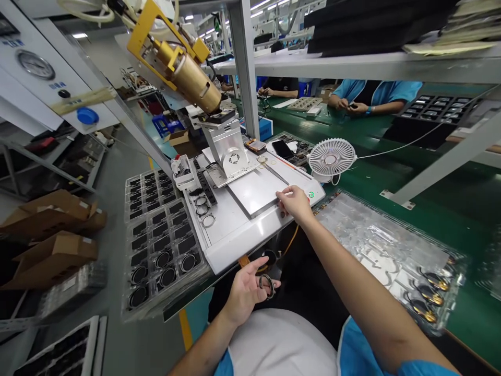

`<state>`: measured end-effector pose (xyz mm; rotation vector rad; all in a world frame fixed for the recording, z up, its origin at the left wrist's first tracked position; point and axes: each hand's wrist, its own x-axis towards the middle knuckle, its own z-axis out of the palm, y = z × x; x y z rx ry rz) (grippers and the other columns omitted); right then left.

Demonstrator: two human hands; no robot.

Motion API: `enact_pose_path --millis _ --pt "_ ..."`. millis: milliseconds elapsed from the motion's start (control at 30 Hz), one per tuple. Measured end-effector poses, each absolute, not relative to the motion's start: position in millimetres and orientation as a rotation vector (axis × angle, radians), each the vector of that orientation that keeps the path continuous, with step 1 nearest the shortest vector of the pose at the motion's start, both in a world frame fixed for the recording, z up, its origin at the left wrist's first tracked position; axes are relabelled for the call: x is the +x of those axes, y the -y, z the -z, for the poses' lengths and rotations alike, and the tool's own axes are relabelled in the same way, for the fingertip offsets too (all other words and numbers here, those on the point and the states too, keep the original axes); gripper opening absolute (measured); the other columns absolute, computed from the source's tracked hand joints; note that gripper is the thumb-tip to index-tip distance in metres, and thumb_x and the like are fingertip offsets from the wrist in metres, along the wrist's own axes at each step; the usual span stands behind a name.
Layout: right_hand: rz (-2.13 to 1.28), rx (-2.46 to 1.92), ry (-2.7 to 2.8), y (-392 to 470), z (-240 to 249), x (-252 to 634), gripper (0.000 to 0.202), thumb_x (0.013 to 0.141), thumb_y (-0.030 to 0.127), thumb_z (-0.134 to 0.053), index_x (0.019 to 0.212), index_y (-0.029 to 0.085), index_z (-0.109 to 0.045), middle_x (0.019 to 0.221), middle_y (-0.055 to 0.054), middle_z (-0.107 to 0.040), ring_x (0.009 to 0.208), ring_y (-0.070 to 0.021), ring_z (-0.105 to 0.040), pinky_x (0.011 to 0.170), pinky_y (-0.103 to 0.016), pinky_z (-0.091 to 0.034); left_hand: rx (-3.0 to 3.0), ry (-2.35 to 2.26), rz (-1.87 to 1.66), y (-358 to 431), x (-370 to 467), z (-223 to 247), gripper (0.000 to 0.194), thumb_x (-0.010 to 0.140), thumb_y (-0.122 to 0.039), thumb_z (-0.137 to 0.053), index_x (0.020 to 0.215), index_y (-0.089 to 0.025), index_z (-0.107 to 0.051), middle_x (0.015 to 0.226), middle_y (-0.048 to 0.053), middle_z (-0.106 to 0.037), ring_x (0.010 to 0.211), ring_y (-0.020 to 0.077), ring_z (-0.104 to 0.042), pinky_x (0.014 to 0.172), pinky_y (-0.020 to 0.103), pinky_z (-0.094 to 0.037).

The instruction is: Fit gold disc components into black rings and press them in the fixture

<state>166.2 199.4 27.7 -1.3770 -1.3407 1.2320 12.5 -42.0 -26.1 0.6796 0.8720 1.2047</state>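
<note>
Holding one dark ring [271, 284] — left hand [245, 292], perhaps three rings [202, 214] on machine [242, 241]

Ceiling tubes [260, 5] bright; glare on white base [250, 234], clear tray [379, 233]; edges stretched, lower left dim.

From the camera worn on my head I look forward and down over my white cloth shirt front [285, 344], with my bare left hand [245, 291] and bare right hand [296, 203] close below. The single wide view takes in the flat white machine base [242, 243] ahead, then reaches across the smooth green worktop [366, 180] to a blue-sleeved person [370, 95] farther off.
</note>
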Motion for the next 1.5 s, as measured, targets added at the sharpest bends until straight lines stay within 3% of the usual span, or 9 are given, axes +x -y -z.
enact_pose_path --millis 133,267,400,700,900,1133,1267,1400,1500 --pt "-1.213 -1.345 1.318 -140 -1 182 0.036 0.085 0.052 -0.071 0.090 0.023 -0.051 0.062 0.002 -0.061 0.049 -0.0164 -0.056 0.043 -0.025 -0.039 0.874 -1.005 -1.195 56 8 30 0.107 0.060 -0.038 -0.097 0.152 -0.019 -0.046 0.125 0.023 -0.071 0.100 0.0311 -0.074 0.080 0.037 -0.059" --pt "-1.552 -1.146 1.379 -58 23 193 0.045 0.086 0.064 -0.069 0.096 0.020 -0.066 0.085 -0.007 -0.072 0.072 -0.0222 -0.069 0.049 -0.028 -0.052 1.263 -1.190 -1.113 57 17 25 0.102 0.066 -0.027 -0.093 0.155 -0.030 -0.043 0.169 0.022 -0.024 0.106 0.0326 -0.074 0.086 0.042 -0.062" --pt "-1.643 -1.071 1.229 -29 26 192 0.056 0.080 0.059 -0.078 0.120 0.020 -0.069 0.111 -0.012 -0.076 0.097 -0.0280 -0.072 0.079 -0.040 -0.062 1.615 -1.207 -0.876 44 28 22 0.103 0.072 -0.027 -0.088 0.160 -0.030 -0.033 0.168 0.020 -0.028 0.107 0.0350 -0.074 0.096 0.049 -0.060" --pt "-1.697 -1.100 1.173 -40 3 211 0.044 0.080 0.057 -0.080 0.095 0.016 -0.073 0.064 -0.003 -0.071 0.052 -0.0154 -0.064 0.054 -0.027 -0.055 1.472 -0.967 -1.106 33 30 28 0.083 0.064 -0.031 -0.095 0.137 -0.024 -0.055 0.171 0.026 -0.010 0.102 0.0288 -0.077 0.083 0.038 -0.066" --pt "-1.716 -1.162 1.126 -37 3 211 0.044 0.072 0.056 -0.087 0.082 0.017 -0.069 0.064 -0.003 -0.070 0.054 -0.0151 -0.066 0.054 -0.025 -0.057 1.716 -0.951 -1.011 36 25 32 0.087 0.069 -0.036 -0.092 0.142 -0.024 -0.048 0.169 0.026 -0.021 0.104 0.0290 -0.077 0.086 0.039 -0.067" --pt "-1.816 -1.130 1.031 -37 6 212 0.045 0.063 0.052 -0.094 0.076 0.015 -0.071 0.065 -0.004 -0.071 0.058 -0.0167 -0.069 0.057 -0.026 -0.059 2.078 -1.078 -0.664 32 15 28 0.080 0.079 -0.024 -0.081 0.149 -0.028 -0.042 0.167 0.018 -0.031 0.135 0.0364 -0.059 0.107 0.050 -0.056" --pt "-1.867 -1.152 0.933 -35 5 212 0.047 0.063 0.053 -0.094 0.072 0.016 -0.067 0.059 -0.002 -0.068 0.052 -0.0138 -0.064 0.052 -0.024 -0.056 1.677 -0.959 -0.991 33 17 31 0.089 0.072 -0.023 -0.089 0.149 -0.028 -0.045 0.164 0.021 -0.037 0.120 0.0333 -0.070 0.099 0.045 -0.060" --pt "-1.965 -1.124 0.913 -31 -3 211 0.044 0.061 0.048 -0.096 0.071 0.015 -0.068 0.070 -0.002 -0.069 0.057 -0.0099 -0.061 0.054 -0.020 -0.053 1.162 -0.859 -1.313 31 18 36 0.062 0.075 -0.024 -0.089 0.131 -0.022 -0.061 0.131 0.016 -0.071 0.119 0.0297 -0.071 0.103 0.044 -0.057" --pt "-2.113 -1.087 0.860 -23 -11 204 0.044 0.058 0.044 -0.097 0.069 0.014 -0.066 0.074 -0.003 -0.070 0.060 -0.0103 -0.061 0.059 -0.022 -0.054 1.013 -0.830 -1.399 28 19 38 0.055 0.069 -0.029 -0.093 0.118 -0.020 -0.068 0.122 0.014 -0.076 0.115 0.0278 -0.072 0.101 0.042 -0.058"
